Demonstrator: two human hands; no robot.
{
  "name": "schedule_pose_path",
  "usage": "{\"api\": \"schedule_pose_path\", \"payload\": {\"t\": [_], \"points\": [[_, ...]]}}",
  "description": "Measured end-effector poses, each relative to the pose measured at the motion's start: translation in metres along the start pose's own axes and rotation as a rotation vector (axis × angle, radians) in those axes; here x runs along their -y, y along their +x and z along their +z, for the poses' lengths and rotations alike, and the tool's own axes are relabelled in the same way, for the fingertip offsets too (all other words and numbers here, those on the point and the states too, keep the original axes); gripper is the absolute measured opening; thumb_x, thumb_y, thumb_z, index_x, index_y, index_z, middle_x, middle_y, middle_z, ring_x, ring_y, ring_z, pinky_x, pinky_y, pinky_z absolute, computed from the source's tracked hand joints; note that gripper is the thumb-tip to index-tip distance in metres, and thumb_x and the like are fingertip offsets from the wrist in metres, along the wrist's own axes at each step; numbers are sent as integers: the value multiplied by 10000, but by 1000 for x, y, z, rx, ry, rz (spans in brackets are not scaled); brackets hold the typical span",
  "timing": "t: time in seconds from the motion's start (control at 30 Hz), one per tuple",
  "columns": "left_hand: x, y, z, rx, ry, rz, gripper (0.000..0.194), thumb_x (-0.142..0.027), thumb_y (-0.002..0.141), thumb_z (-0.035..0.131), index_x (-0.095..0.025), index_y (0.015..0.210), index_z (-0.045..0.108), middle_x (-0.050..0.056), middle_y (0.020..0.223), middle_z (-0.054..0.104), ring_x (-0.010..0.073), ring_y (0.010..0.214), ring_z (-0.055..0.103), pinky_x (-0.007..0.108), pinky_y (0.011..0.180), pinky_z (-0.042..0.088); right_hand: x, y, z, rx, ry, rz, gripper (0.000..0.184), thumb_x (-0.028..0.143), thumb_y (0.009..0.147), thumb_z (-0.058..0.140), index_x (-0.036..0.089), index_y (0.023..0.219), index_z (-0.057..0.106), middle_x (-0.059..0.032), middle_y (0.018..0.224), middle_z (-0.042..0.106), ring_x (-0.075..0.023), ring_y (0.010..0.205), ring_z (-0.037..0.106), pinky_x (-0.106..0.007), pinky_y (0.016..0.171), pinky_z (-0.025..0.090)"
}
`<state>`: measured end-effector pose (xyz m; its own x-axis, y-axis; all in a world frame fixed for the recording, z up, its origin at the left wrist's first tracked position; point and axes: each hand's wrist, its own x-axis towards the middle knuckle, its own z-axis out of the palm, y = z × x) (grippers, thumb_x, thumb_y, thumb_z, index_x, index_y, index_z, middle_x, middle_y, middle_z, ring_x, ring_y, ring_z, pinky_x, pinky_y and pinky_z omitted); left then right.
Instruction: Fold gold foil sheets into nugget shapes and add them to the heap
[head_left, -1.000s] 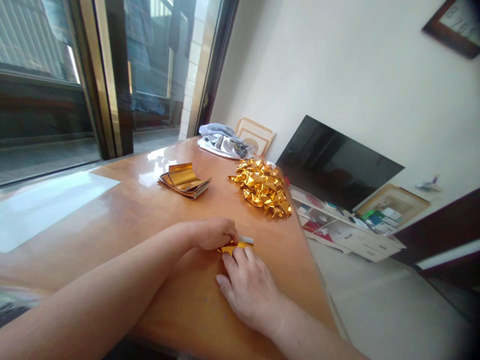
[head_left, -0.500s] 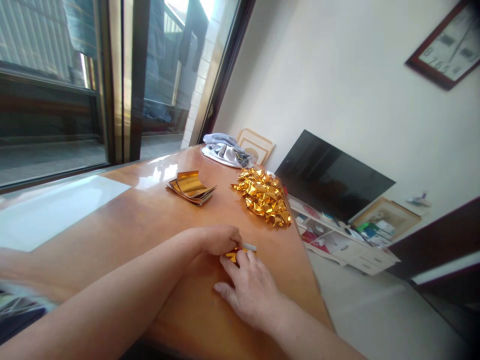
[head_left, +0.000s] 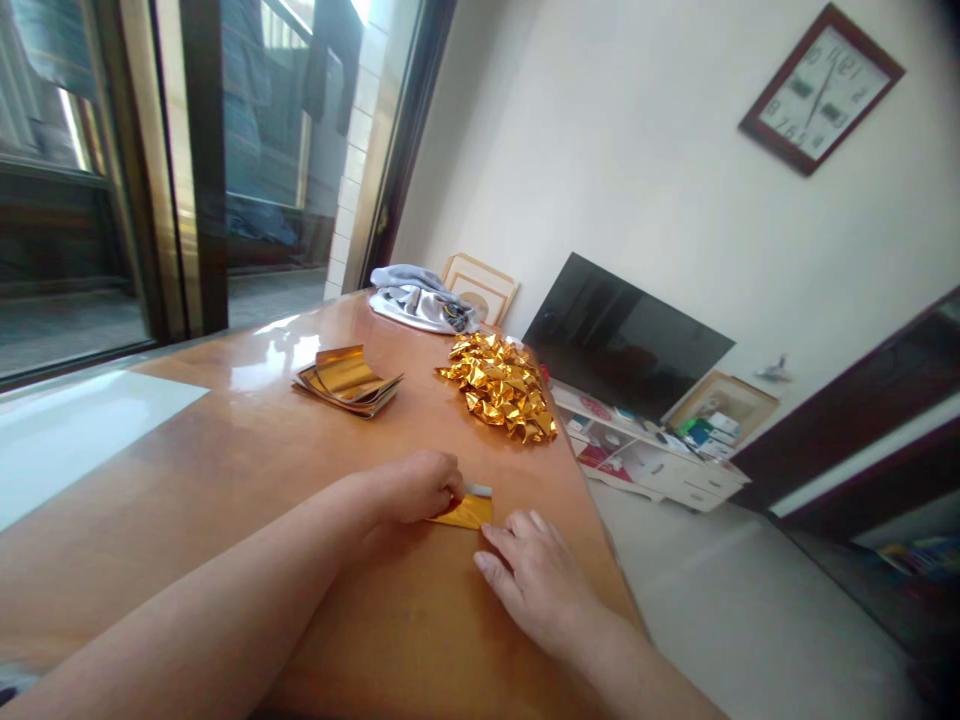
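Gold foil sheet, laid flat between two bare hands on a wooden table.

Far left: stack of gold sheets (head_left: 349, 380), loosely piled, upper ones curling. Left hand (head_left: 424, 487): fingers curled closed on the left part of the foil sheet (head_left: 466, 513), hiding that end. Foil sheet: at the near middle of the table (head_left: 360, 600); long axis running left to right, right end pointing toward the table's right edge; shiny gold face, a pale grey-white strip along the far edge, near edge straight. Far right: heap of crumpled-looking gold foil pieces (head_left: 502, 388). Right hand (head_left: 536, 570): grasping nothing, fingers loosely spread, a fingertip at the sheet's near right corner.
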<state>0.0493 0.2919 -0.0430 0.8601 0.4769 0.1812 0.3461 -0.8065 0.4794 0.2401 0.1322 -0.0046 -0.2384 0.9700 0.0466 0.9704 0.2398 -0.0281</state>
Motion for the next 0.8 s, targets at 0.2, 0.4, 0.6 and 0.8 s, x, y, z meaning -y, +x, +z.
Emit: {"api": "schedule_pose_path", "payload": {"t": [0.2,0.4,0.6,0.8], "points": [[-1,1,3,-4,-10,-19,206,-156,786,552,-211,748,746,35,865,674,157,726,599,246,647,411,-27,17,8,-74,216,115,245,368,998,509,236,987,715,-56,949,654,-211,941,597,-301,809,427],[-8,-2,-1,-171,143,-136,303,-153,681,604,-216,968,673,60,990,655,225,883,605,299,738,432,-38,46,20,-184,294,171,301,333,912,624,198,1178,656,-87,1104,657,-234,1039,598,-313,870,436],[-3,-3,-3,-130,166,-259,239,-253,725,614,-227,955,677,82,1009,653,266,939,603,337,773,431,-31,69,27,-112,287,139,207,277,842,665,218,1040,688,-55,1000,658,-208,951,598,-289,797,414],[2,0,-3,-68,81,-341,178,-263,686,619,-226,851,674,65,932,667,243,835,614,307,677,407,-34,82,32,-66,313,159,130,255,747,717,219,869,689,-23,897,633,-172,825,577,-263,685,360]]}}
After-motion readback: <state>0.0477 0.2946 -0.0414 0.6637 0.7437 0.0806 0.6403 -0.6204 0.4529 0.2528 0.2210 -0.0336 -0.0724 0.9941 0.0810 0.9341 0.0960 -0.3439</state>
